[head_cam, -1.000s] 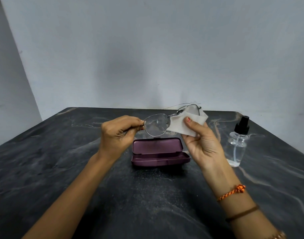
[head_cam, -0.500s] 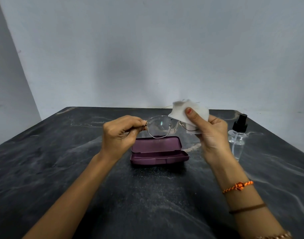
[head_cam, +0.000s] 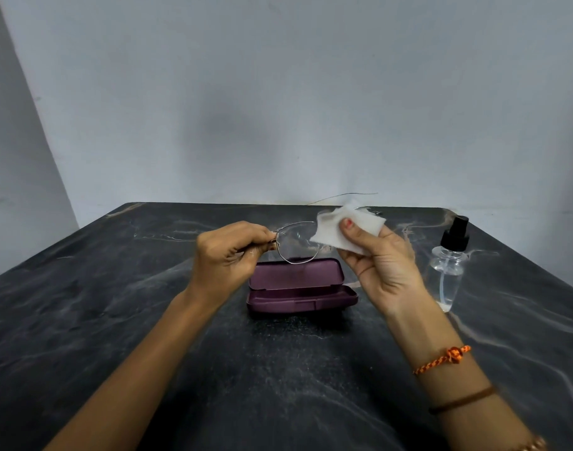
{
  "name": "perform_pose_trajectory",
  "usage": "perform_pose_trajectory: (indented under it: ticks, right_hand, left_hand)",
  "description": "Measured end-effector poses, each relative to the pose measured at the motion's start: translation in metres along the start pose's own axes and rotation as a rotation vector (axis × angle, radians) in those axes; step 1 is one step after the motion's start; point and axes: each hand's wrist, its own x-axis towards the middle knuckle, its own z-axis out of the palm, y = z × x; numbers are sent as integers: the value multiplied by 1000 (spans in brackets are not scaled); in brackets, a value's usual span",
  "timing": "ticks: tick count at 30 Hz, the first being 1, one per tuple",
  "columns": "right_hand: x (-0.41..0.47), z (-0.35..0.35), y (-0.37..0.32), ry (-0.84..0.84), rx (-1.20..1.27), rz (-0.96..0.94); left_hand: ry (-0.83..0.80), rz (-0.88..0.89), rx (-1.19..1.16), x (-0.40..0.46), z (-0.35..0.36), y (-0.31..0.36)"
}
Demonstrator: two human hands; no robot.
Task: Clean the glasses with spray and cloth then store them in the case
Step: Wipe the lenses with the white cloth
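Both hands hold the glasses [head_cam: 296,242] level above the open case [head_cam: 298,289] — long axis left to right. The left hand [head_cam: 228,255] pinches one end; the right hand [head_cam: 376,255] pinches the cloth [head_cam: 350,227] round the far lens — nearer the spray bottle [head_cam: 449,265].

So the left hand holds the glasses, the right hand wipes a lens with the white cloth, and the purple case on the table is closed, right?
Not quite: the head view shows the purple case lying open, lid up. The rest stands: the left hand holds the glasses, and the right hand presses the white cloth on a lens.
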Motion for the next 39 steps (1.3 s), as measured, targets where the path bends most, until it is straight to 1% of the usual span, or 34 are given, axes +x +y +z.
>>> perform_pose_trajectory:
  ticks: [4,13,17,20,25,32,37,39]
  right_hand:
    - [2,-4,-6,-56,-94,-8]
    - [6,-15,-7,-1,-249,4]
    - [6,-18,-14,-18,-356,1]
    - [7,-20,-16,-39,-389,34]
    - [9,-15,0,-53,-238,176]
    - [8,-8,11,-12,34,234]
    - [5,-4,14,24,105,241]
    - [2,-1,17,22,111,246]
  left_hand:
    - [23,12,35,0,-1,1]
    - [51,8,65,2,-3,-1]
    - [90,-21,42,3,-3,-2]
    - [171,-100,9,3,-5,-3]
    - [301,-267,-18,2,-7,-10]
    - [380,-303,-15,2,-5,-12]
    - [480,-384,-55,2,-7,-15]
    - [486,-394,-68,2,-7,-15]
